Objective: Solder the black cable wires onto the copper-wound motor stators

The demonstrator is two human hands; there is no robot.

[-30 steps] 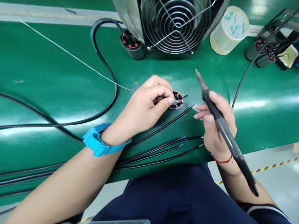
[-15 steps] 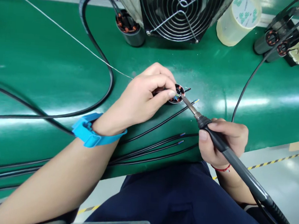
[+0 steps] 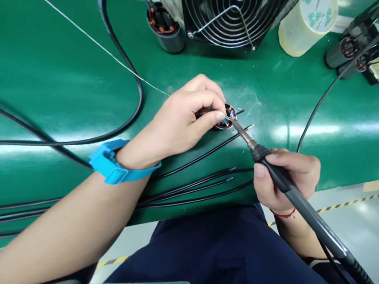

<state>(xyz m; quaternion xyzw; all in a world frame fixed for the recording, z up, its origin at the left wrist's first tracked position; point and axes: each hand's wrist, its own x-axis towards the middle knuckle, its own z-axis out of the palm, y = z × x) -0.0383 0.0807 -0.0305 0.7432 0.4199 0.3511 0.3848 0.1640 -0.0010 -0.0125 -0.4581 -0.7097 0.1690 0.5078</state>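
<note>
My left hand (image 3: 191, 116) is closed in a pinch on a thin yellow-green wire (image 3: 227, 117) at the open end of a round motor part (image 3: 224, 125) with copper windings. The fingers hide much of that part. A fine strand of solder wire (image 3: 117, 61) runs from the upper left to behind this hand. My right hand (image 3: 288, 178) is wrapped round a soldering iron (image 3: 277, 175). The iron's tip (image 3: 238, 126) meets the wire end at the motor part's rim. Just below the tip lies a black cable with a stripped end (image 3: 250, 126).
A fan with a wire guard (image 3: 233, 20) stands at the back, between a wound motor part with a thick cable (image 3: 171, 37) and a tape roll (image 3: 294, 38). Two more motor parts (image 3: 341, 51) lie far right. Several black cables (image 3: 192, 188) run along the front of the green mat (image 3: 64, 101).
The view has shifted slightly, so the fan and tape roll sit a little higher in the picture. Both hands keep their grip, and the iron's tip stays at the motor part.
</note>
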